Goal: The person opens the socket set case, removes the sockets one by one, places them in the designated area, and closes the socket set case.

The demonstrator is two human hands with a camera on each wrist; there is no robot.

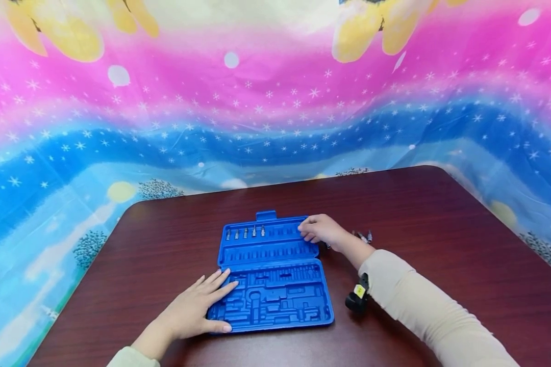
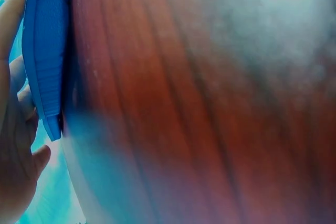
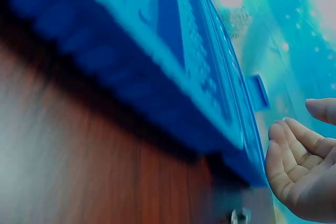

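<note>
Five socket bits sit in blue case; loose bits at right, not yet in. Left hand spread on edge; right hand relaxed at lid, apparently empty.

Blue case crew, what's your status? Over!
Left hand on left edge of blue tool case; right hand over right end of upper half, hiding part. Case open, five socket bits slotted. Loose bits beyond right wrist.
</note>
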